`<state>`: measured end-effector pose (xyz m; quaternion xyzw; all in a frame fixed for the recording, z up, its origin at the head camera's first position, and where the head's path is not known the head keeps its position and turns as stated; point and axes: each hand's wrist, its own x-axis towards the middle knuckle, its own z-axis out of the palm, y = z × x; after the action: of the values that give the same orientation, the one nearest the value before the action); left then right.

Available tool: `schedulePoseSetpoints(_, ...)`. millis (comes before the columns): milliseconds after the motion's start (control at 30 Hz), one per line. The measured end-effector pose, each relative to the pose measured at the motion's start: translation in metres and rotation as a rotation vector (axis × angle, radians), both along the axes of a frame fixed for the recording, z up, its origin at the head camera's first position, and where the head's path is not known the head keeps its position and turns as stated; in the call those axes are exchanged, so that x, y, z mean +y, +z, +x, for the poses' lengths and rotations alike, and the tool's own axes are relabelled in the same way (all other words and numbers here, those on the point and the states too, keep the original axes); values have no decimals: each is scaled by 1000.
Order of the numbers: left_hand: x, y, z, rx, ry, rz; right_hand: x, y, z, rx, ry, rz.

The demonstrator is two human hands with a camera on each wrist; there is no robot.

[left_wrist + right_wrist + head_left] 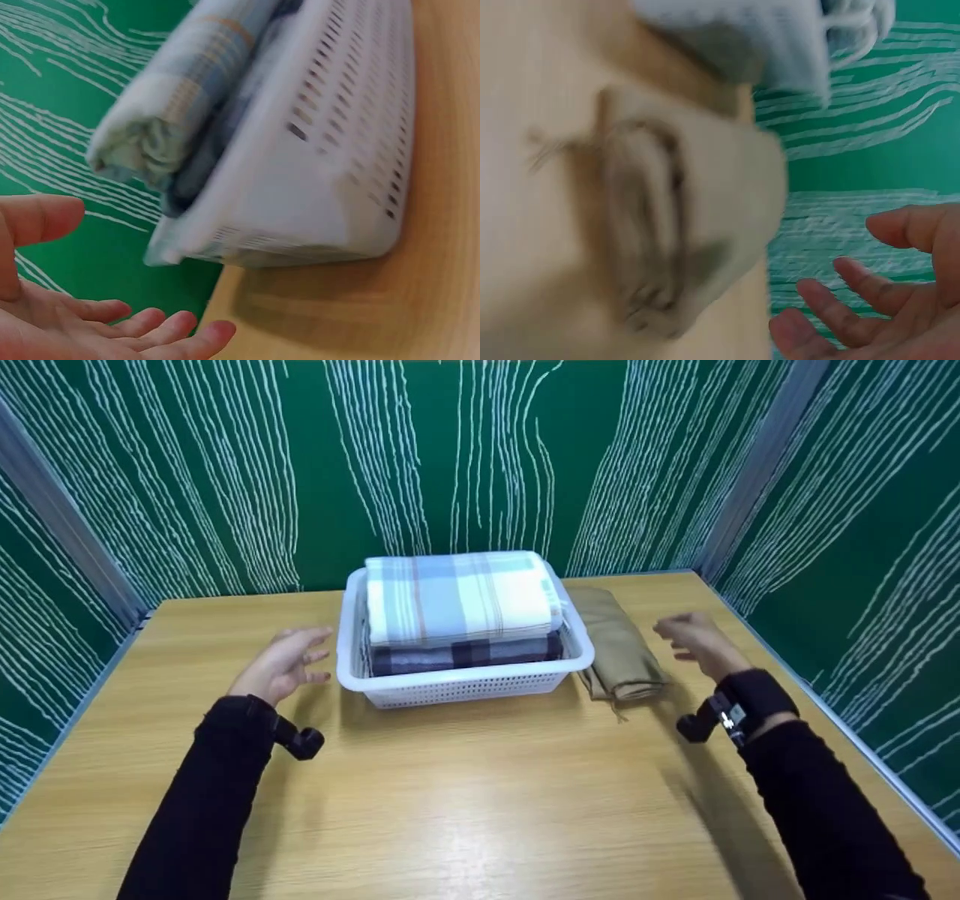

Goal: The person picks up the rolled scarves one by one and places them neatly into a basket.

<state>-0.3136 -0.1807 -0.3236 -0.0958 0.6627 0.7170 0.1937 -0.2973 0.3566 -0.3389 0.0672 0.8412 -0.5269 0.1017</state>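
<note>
1. Hovering at left: left hand (289, 664), near the basket's left rim but apart from it. Grip spread, thumb away from the fingers, nothing held.
2. White basket (472, 688) stands on the worktop (450, 780), to the right of the left grip, between both hands. Long axis runs side to side. Perforated wall faces the person.
3. Inside basket: dark cloth (465, 653) below, light checked cloth (465, 592) folded on top, rising above the front rim. Both run lengthwise with the basket.
4. Brown cloth (619, 649) lies folded on the worktop, outside the basket, just beside its right end. Basket rim covers part of its left edge in the head view; can't tell if they touch. Long axis runs roughly front to back, near end slanting a bit right, so crosswise to the basket. Layered fold edges at near end, some fringe there.
5. Right hand (701, 645) at far right, in the air, near the brown cloth, not touching. Grip spread, fingers a little bent, holding nothing.
6. Key relation, judged: brown cloth sits directly left of the right grip, long side toward it. Right hand is clearly nearer; basket stands between cloth and left hand.
</note>
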Motion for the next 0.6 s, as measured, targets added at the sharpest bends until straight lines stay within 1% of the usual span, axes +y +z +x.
schedulePoseSetpoints(133, 8, -20, -2, -13, 13, 33, 10, -18, 9, -104, -19, 33)
schedulePoseSetpoints(267, 21, -33, -5, -16, 46, 55, 13, -34, 13, -181, -36, 64)
schedulePoseSetpoints(367, 31, -38, -7, 0, 79, 78, 12, -43, 14, -193, -65, 52)
schedulePoseSetpoints(433, 36, -41, -9, 14, 107, 89, 11, -46, 14, -185, -89, 23)
schedulePoseSetpoints(567, 47, -43, -12, 12, 191, 69, 7, -44, 15, -178, -105, -57)
schedulePoseSetpoints(600, 49, -44, -12, 12, 215, 60, 4, -40, 18, -181, -102, -75)
